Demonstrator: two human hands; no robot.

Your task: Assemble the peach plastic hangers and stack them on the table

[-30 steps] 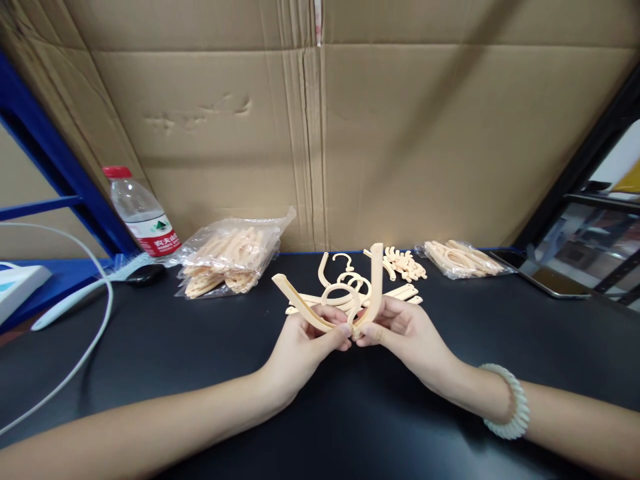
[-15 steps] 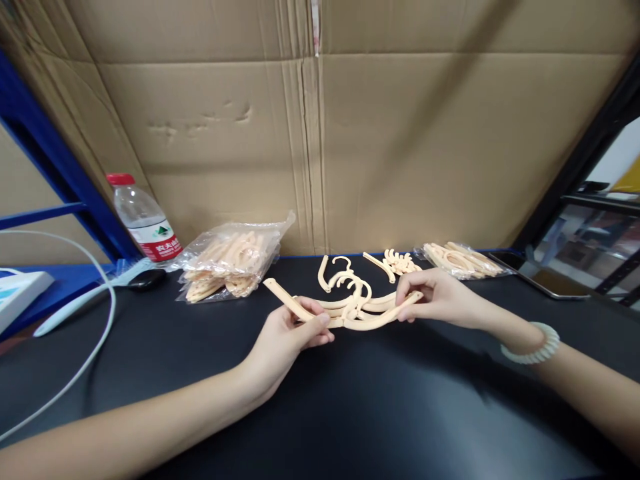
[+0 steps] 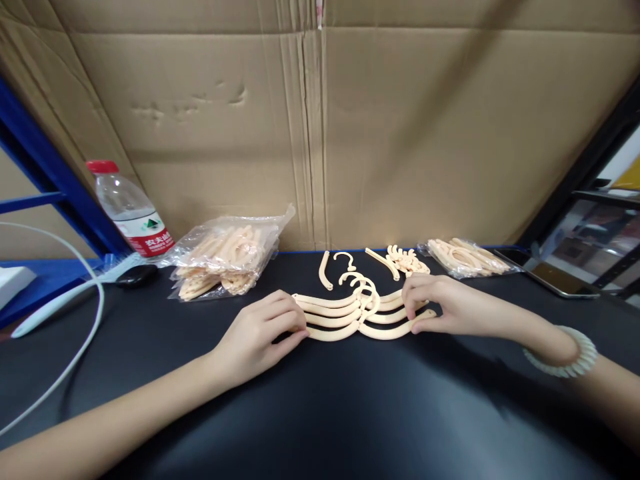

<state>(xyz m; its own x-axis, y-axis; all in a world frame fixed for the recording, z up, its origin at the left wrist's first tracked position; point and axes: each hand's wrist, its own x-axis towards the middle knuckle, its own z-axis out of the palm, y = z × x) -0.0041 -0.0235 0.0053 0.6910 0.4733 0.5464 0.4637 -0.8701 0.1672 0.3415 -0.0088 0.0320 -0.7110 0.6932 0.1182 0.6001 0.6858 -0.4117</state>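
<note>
Several beige clothes hangers lie nested in a row on the black table, their curved hooks bunched in the middle. My left hand (image 3: 265, 337) has its thumb and fingers closed around the left end of the nearest hanger (image 3: 335, 335). At that hanger's other end, my right hand (image 3: 440, 308) pinches the tip between thumb and fingers, its fingers reaching over the hangers behind. Just beyond the row lie a loose hook (image 3: 344, 256), a loose curved arm (image 3: 325, 272) and another arm (image 3: 383, 263). A heap of small hooks (image 3: 403, 259) sits to their right.
Clear bags of beige parts (image 3: 227, 257) stand at the back left. Another bag (image 3: 465, 257) and a phone (image 3: 563, 280) lie at the right. A red-capped bottle (image 3: 133, 213), a black mouse (image 3: 141, 275) and a white cable (image 3: 101, 303) are left. Cardboard (image 3: 410, 133) walls the back.
The front hanger has come down from a tilted, raised position to lie in line with the others. Both hands moved lower with it, and the left shifted outward to its end.
</note>
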